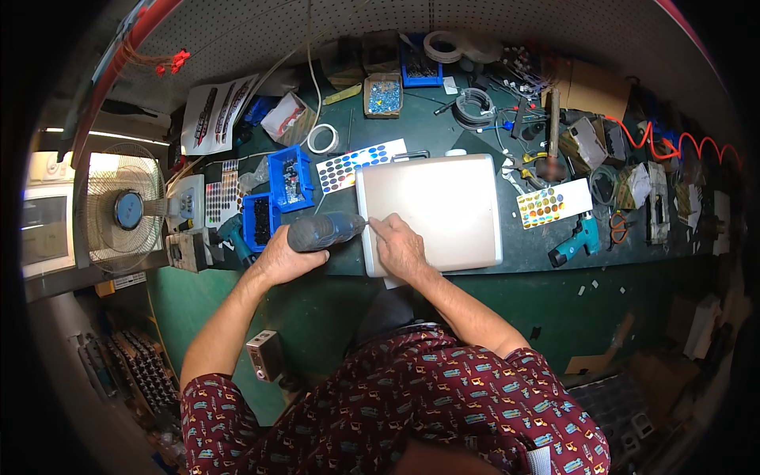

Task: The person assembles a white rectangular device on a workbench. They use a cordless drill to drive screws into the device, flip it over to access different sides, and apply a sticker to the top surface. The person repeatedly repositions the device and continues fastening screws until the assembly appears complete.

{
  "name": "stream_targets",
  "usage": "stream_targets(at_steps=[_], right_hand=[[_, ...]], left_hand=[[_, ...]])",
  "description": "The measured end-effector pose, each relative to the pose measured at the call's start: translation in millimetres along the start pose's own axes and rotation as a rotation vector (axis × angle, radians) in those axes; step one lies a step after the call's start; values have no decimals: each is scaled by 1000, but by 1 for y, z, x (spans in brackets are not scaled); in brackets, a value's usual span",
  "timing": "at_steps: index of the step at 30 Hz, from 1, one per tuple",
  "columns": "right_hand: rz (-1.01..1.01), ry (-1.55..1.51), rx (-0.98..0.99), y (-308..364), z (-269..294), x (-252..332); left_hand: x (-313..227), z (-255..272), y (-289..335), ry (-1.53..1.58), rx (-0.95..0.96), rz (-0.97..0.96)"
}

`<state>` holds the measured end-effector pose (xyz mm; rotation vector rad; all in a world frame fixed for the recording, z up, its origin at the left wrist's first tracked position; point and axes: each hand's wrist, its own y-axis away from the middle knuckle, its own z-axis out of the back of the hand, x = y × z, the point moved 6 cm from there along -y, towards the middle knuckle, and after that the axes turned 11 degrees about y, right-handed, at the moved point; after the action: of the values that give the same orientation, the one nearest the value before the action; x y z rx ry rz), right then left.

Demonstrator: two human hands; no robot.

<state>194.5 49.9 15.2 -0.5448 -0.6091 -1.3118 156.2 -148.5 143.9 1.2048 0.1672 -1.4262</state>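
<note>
A flat champagne-coloured case [443,206] with silver rounded edges lies on the green workbench in front of me. My left hand [283,257] is wrapped round a dark blue-grey power screwdriver [323,231]. The tool lies level, its tip meeting the case's left side. On the left part of the case's top rests my right hand [402,249], index finger stretched toward the tool's tip and the other fingers bent. Whether a screw sits at the tip is too small to tell. A black handle [412,156] shows at the case's far edge.
Blue bins [291,178] of small hardware stand left of the case, near a fan [125,207]. Sticker sheets [554,203] lie on both sides. A hammer [552,162], a teal power tool [576,241] and coiled cable [475,108] lie to the right.
</note>
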Motion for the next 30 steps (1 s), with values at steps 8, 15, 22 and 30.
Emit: stream_targets(at_steps=[8, 15, 22, 30], right_hand=[[27, -29, -2, 0, 2, 0], [146, -123, -54, 19, -1, -2], [185, -122, -104, 21, -1, -2], [235, -87, -41, 22, -7, -1]], left_hand=[[-24, -1, -16, -68, 109, 0], [-29, -5, -31, -193, 204, 93], [-33, -11, -31, -174, 196, 138], [-43, -20, -35, -35, 197, 53]])
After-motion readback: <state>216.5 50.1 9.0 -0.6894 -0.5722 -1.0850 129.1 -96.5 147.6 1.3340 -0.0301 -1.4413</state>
